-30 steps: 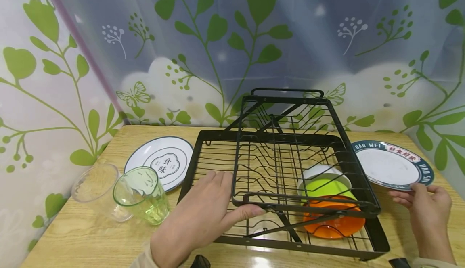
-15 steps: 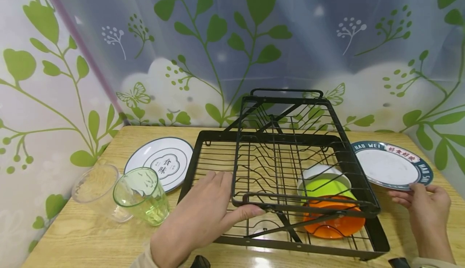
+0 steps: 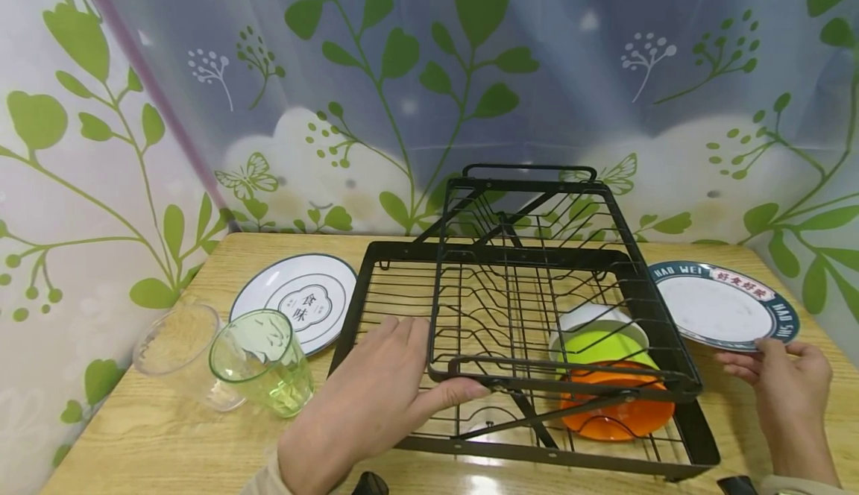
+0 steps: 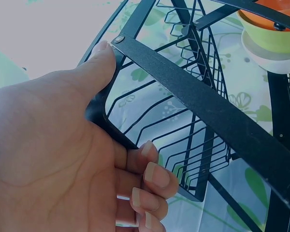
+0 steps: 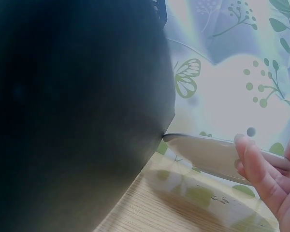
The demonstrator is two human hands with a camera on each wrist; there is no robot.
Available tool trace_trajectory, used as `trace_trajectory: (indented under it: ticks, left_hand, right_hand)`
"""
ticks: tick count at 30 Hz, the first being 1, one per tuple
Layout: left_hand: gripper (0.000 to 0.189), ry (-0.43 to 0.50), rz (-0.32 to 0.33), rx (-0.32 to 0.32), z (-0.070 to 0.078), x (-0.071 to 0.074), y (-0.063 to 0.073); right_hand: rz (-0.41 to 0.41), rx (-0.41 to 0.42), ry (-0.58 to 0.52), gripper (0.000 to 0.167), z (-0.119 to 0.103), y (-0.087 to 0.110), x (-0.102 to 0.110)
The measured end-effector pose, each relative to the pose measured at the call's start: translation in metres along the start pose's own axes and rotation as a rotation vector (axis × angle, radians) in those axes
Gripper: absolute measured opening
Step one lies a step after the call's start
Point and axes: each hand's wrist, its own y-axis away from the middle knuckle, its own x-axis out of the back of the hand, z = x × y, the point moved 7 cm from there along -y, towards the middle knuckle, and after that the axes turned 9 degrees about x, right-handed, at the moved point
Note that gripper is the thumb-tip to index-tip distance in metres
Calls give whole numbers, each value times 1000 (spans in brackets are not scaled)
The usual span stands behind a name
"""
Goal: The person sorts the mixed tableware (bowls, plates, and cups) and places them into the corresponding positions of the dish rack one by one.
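Observation:
My left hand [image 3: 372,383] grips the front left corner of the upper tier of a black two-tier dish rack [image 3: 537,331]. In the left wrist view its fingers [image 4: 159,179] curl round the frame, and the thumb presses near the pivot bolt. At the right, my right hand [image 3: 792,376] pinches the near rim of a white plate [image 3: 714,309] with a dark teal lettered border. The right wrist view shows that plate [image 5: 208,154] tilted slightly above the table, fingers at its edge. An orange bowl [image 3: 617,413], a lime-green bowl [image 3: 604,342] and a white bowl [image 3: 593,314] sit in the lower tier.
Left of the rack lies another white plate [image 3: 268,286] with a printed centre. In front of it stand a green tumbler [image 3: 265,361] and a clear tumbler [image 3: 177,353]. A patterned curtain [image 3: 403,107] rises behind the wooden table [image 3: 148,435].

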Motion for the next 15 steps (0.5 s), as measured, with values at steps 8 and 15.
trace_trajectory:
  ticks: [8, 15]
  left_hand:
    - [82, -3, 8, -4, 0, 0, 1]
    - [82, 5, -8, 7, 0, 0, 0]
  right_hand:
    - [5, -12, 9, 6, 1, 0, 0]
    - [-2, -8, 4, 7, 1, -1, 0]
